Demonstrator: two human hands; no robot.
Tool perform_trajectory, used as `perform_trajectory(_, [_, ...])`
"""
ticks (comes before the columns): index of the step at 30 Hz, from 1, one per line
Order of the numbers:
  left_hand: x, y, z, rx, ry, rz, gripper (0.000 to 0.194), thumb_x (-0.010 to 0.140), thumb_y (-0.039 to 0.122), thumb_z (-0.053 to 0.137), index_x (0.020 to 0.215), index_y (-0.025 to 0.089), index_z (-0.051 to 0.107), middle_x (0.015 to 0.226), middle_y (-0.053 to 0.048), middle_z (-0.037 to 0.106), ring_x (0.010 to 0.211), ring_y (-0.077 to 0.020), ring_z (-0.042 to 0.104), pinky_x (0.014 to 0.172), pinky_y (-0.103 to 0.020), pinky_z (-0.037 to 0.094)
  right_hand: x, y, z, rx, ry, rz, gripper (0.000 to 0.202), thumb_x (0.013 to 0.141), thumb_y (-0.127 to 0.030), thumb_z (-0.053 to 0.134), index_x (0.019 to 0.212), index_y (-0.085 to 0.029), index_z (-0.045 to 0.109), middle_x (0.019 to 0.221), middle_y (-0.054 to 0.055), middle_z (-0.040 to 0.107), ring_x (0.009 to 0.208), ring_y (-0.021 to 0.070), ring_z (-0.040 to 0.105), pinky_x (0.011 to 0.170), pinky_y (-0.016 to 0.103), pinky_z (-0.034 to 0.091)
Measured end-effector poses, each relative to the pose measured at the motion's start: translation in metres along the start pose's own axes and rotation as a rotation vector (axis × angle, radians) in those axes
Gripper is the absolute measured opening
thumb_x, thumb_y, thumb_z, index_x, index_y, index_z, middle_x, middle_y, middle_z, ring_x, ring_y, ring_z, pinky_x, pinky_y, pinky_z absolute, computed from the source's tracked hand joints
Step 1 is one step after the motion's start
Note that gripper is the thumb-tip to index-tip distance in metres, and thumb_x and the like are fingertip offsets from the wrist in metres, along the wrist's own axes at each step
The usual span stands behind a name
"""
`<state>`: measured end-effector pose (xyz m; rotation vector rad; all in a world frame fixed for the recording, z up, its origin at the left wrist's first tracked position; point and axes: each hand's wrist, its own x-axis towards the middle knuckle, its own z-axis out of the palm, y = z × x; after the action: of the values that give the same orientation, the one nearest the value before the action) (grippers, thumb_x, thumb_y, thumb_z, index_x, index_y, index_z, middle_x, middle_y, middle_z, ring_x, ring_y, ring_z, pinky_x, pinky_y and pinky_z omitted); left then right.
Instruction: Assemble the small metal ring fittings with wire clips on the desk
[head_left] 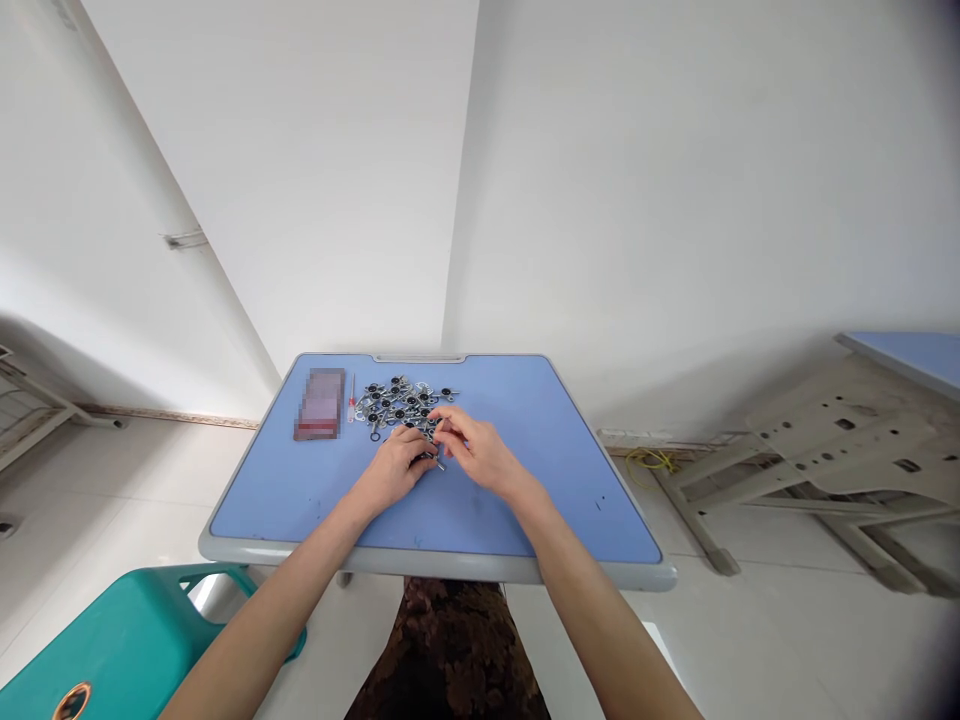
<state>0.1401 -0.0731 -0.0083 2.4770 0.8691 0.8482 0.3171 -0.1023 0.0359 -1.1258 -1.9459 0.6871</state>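
Note:
A pile of small metal hardware pieces with black round parts [386,404] lies on the blue desk [300,510]. At the pile's near edge, my left hand [397,466] rests on the desktop with its fingers curled around one such piece [439,465], whose metal end pokes out by the fingertips. Just to its right, my right hand [469,445] has thumb and forefinger pinched together close above that piece. Whatever sits between those right fingertips is too small to make out.
Left of the pile lie a screwdriver [351,400] with a red and clear handle and a blurred flat rectangular item [321,405]. A green plastic stool [112,630] stands at the lower left. Another desk [810,450] is on the right, near a yellow cord [652,460]. White walls rise behind.

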Motion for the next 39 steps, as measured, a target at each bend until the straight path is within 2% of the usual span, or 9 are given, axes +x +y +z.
perform_trajectory(3, [0.000, -0.002, 0.001, 0.010, -0.001, 0.000, 0.012, 0.087, 0.023, 0.055, 0.088, 0.018, 0.066, 0.088, -0.005, 0.062, 0.085, -0.0198, 0.051, 0.079, -0.036, 0.045, 0.003, 0.001, 0.007, -0.093, 0.091, -0.007, 0.010, 0.087, -0.028, 0.050, 0.094, -0.023, 0.054, 0.067, -0.003, 0.053, 0.056, 0.0118, 0.048, 0.057, 0.025, 0.041])
perform_trajectory(6, [-0.001, -0.003, 0.001, 0.012, -0.004, 0.006, 0.013, 0.087, 0.023, 0.055, 0.090, 0.018, 0.067, 0.091, -0.006, 0.062, 0.086, -0.0200, 0.052, 0.079, -0.036, 0.045, 0.005, 0.000, 0.011, -0.115, 0.153, -0.011, 0.009, 0.084, -0.030, 0.054, 0.082, -0.022, 0.053, 0.064, -0.003, 0.050, 0.051, 0.0104, 0.044, 0.052, 0.023, 0.038])
perform_trajectory(13, [0.000, -0.004, 0.000, -0.007, -0.016, -0.001, 0.011, 0.085, 0.024, 0.058, 0.090, 0.019, 0.066, 0.091, -0.006, 0.064, 0.088, -0.0207, 0.054, 0.083, -0.038, 0.045, 0.005, 0.002, 0.018, -0.081, 0.252, 0.017, 0.013, 0.085, -0.033, 0.052, 0.078, -0.022, 0.048, 0.061, -0.004, 0.049, 0.050, 0.0102, 0.043, 0.049, 0.023, 0.035])
perform_trajectory(19, [-0.002, -0.004, 0.000, -0.009, -0.006, -0.011, 0.014, 0.081, 0.020, 0.061, 0.094, 0.018, 0.065, 0.093, -0.006, 0.062, 0.089, -0.0207, 0.054, 0.084, -0.038, 0.045, 0.004, 0.003, 0.019, -0.077, 0.285, 0.006, 0.015, 0.084, -0.034, 0.053, 0.078, -0.022, 0.047, 0.063, -0.004, 0.049, 0.051, 0.0102, 0.043, 0.050, 0.023, 0.036])
perform_trajectory(26, [-0.001, -0.007, 0.000, -0.025, -0.041, -0.011, 0.012, 0.082, 0.019, 0.061, 0.093, 0.019, 0.065, 0.097, -0.007, 0.062, 0.095, -0.0218, 0.054, 0.085, -0.038, 0.044, 0.006, 0.003, 0.018, -0.011, 0.283, 0.052, 0.019, 0.081, -0.035, 0.056, 0.075, -0.022, 0.044, 0.059, -0.006, 0.044, 0.048, 0.0089, 0.039, 0.048, 0.022, 0.033])
perform_trajectory(39, [0.003, -0.002, -0.008, -0.153, -0.116, -0.122, 0.013, 0.083, 0.015, 0.056, 0.094, 0.017, 0.064, 0.098, -0.007, 0.060, 0.096, -0.0222, 0.053, 0.087, -0.036, 0.043, 0.014, 0.005, 0.017, 0.044, 0.280, 0.114, 0.030, 0.080, -0.044, 0.057, 0.068, -0.021, 0.041, 0.050, -0.008, 0.036, 0.047, 0.0089, 0.030, 0.048, 0.022, 0.029])
